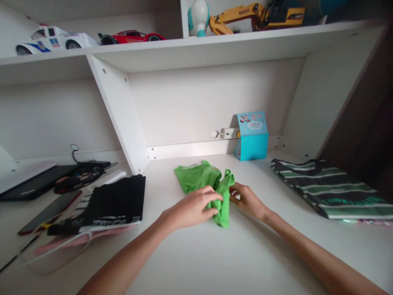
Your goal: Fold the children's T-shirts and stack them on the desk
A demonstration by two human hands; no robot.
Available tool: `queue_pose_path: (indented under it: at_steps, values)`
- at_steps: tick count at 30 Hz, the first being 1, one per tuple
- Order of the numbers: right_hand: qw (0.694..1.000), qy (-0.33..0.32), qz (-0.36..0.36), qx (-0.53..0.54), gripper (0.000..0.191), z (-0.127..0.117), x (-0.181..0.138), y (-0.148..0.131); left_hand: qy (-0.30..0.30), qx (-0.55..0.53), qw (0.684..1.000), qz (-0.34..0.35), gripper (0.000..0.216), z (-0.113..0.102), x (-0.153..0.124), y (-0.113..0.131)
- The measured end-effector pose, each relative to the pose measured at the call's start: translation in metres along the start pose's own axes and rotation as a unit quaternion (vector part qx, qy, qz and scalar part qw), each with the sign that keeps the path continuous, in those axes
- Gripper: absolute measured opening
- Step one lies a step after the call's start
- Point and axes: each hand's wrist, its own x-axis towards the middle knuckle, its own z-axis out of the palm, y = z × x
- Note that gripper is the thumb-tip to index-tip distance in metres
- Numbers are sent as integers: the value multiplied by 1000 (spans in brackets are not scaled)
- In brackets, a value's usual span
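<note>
A small green T-shirt (198, 176) lies crumpled on the desk, its neckline toward the back. Its right part is lifted into a bunched fold between my hands. My left hand (193, 207) is closed on the front of that fold, thumb below and fingers above. On the fold's right side, my right hand (247, 200) has its fingers curled against the cloth edge in a pinch; its fingertips are partly hidden behind the fabric.
Folded dark clothes (118, 200) lie left, beside a tablet-like slab (50, 211) and cables. A striped green-and-black garment (331, 186) lies folded right. A blue desk calendar (254, 145) stands by a power strip (230, 133). Toy vehicles, including an excavator (239, 14), sit on the shelf above.
</note>
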Motion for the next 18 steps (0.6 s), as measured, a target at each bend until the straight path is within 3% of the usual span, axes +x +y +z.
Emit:
queue_pose_path:
  at_steps: [3,5,10,13,15,18]
  values:
    - [998,-27,-50,-21,4,-1,-2,-14,86,-20,995,-42,40,5,6,-25]
    - [995,-46,-82,-30,6,0,-4,-26,99,-35,992,-65,41,10,9,-34]
    - [990,-81,-103,-51,9,-3,-7,-37,26,-151,983,-100,46,13,11,-37]
    - [987,-113,-112,-33,9,-5,-10,-41,-4,-284,953,-103,54,15,12,-37]
    - [983,-134,-125,-14,9,-7,-13,-48,10,-337,933,-126,48,17,13,-39]
    - [978,-142,-154,12,8,-15,-16,-62,-6,-347,927,-140,32,13,14,-41]
